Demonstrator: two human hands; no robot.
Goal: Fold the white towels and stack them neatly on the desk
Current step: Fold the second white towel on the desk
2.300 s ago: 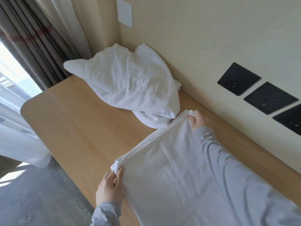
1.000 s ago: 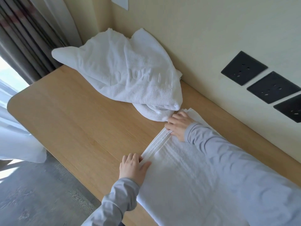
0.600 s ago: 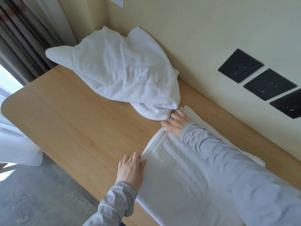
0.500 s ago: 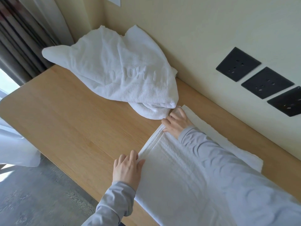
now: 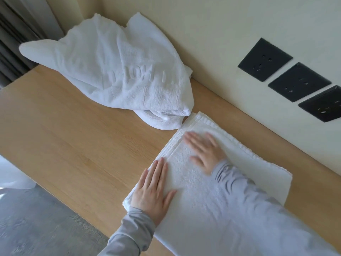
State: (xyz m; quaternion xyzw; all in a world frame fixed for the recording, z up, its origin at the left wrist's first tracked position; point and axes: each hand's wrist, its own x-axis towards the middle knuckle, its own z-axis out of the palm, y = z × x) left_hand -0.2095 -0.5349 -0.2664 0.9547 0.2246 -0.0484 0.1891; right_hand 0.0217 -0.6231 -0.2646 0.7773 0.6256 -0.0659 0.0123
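A folded white towel (image 5: 249,174) lies flat on the wooden desk (image 5: 64,137), near the wall. My left hand (image 5: 153,193) rests palm down on its near left edge, fingers spread. My right hand (image 5: 204,150) lies flat on the towel further in, blurred by motion. Both hands press on the cloth and grip nothing. A crumpled white towel (image 5: 120,71) with embossed lettering is heaped at the far corner of the desk, its lower fold touching the folded towel's far corner.
Three black wall sockets (image 5: 297,82) sit on the cream wall to the right. Grey curtains (image 5: 13,43) hang at the far left. The desk's front edge runs diagonally above a grey floor (image 5: 36,218).
The towel was held up by its corners, then laid onto the desk. Both hands have let go of the edge and now lie flat on the cloth, the right one sliding inward.
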